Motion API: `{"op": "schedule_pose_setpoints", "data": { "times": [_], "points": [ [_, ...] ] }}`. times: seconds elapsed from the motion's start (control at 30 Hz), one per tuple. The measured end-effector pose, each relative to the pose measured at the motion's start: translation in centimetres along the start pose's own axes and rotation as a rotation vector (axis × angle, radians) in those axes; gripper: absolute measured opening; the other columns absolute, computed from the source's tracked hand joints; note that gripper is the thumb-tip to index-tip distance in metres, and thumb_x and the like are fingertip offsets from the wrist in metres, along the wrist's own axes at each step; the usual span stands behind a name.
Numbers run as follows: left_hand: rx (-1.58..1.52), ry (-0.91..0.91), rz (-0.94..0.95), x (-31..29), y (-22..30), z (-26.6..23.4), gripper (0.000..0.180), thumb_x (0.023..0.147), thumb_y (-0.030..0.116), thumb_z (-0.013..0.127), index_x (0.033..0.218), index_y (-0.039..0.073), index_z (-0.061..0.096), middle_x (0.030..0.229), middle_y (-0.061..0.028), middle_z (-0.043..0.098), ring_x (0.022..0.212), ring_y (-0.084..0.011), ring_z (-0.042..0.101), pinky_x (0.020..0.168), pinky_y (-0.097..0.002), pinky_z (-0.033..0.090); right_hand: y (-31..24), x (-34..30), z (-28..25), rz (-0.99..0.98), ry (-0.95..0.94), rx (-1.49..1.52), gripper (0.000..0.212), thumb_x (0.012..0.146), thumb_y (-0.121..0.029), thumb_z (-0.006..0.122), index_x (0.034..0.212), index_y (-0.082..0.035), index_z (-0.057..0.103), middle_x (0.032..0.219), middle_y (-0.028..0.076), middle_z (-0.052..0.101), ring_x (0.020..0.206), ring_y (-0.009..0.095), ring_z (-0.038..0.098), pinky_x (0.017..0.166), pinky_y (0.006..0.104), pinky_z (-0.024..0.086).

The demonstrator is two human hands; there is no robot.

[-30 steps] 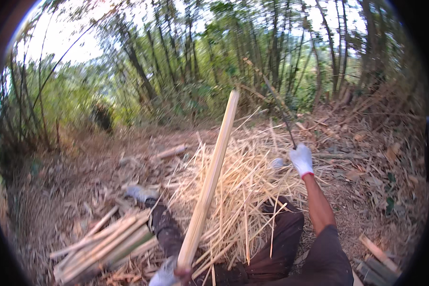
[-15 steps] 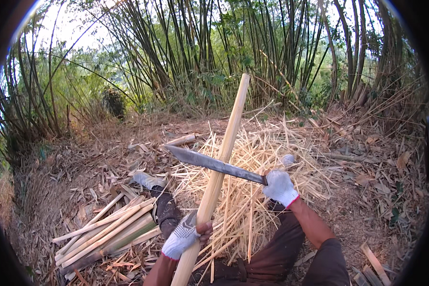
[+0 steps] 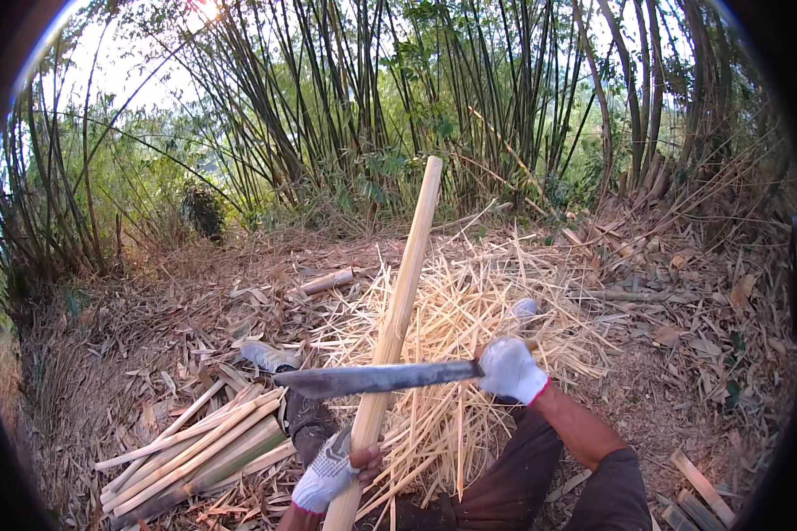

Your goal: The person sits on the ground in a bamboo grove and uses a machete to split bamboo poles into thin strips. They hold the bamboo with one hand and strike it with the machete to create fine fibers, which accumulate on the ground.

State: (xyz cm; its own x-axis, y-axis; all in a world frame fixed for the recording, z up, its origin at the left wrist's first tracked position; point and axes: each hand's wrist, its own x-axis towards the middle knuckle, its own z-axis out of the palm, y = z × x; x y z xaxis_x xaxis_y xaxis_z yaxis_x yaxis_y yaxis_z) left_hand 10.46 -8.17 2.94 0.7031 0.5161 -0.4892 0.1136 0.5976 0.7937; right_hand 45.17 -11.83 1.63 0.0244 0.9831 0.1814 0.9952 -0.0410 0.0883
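Outdoors, left hand (image 3: 328, 473) clenched around bamboo pole (image 3: 398, 310) leaning toward twelve o'clock, right hand (image 3: 512, 369) gripping machete (image 3: 372, 379), blade pointing nine o'clock across pole, split strips (image 3: 186, 447) at eight o'clock.

Just one view here, a head-worn fisheye looking forward and down over the person's lap, so the gloved hands sit close at the bottom edge. Far side takes in the bamboo grove (image 3: 434, 106) and some sky. Edges bend hard, with black rim corners.

Right hand (image 3: 512, 369) lays machete (image 3: 376, 379) across left-held bamboo pole (image 3: 398, 301).
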Motion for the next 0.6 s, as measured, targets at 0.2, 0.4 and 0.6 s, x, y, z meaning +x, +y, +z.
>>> {"op": "schedule_pose_setpoints", "data": {
  "times": [0.2,0.4,0.6],
  "points": [
    [0.052,-0.015,-0.034,-2.9,-1.4,-0.6,0.026,0.091,0.020,0.064,0.103,0.004,0.049,0.066,-0.0010,0.046,0.052,-0.0097,0.044,0.047,-0.0251,0.038,7.0,2.6,1.9,0.243,0.151,0.010,0.019,0.072,-0.027,0.062,0.073,-0.008,0.064,0.068,0.014,0.065,0.066,0.030,0.067,0.063,0.0410,0.054],
    [0.128,0.106,-0.019,-6.2,-5.5,-3.8,0.024,0.090,0.020,0.065,0.103,0.003,0.054,0.063,-0.0003,0.049,0.049,-0.0095,0.044,0.045,-0.0246,0.038,5.9,3.2,-1.5,0.286,-0.054,0.015,0.023,0.077,-0.027,0.060,0.078,-0.006,0.066,0.075,0.015,0.067,0.069,0.030,0.067,0.066,0.0427,0.054],
    [0.267,0.186,0.033,-8.0,-9.6,-6.5,0.021,0.090,0.016,0.063,0.104,0.003,0.055,0.066,-0.0012,0.053,0.050,-0.0091,0.048,0.044,-0.0242,0.038,11.7,4.0,1.2,0.466,0.239,0.171,0.023,0.076,-0.026,0.060,0.081,-0.005,0.067,0.077,0.016,0.068,0.070,0.032,0.067,0.067,0.0442,0.054]
  ]
}}
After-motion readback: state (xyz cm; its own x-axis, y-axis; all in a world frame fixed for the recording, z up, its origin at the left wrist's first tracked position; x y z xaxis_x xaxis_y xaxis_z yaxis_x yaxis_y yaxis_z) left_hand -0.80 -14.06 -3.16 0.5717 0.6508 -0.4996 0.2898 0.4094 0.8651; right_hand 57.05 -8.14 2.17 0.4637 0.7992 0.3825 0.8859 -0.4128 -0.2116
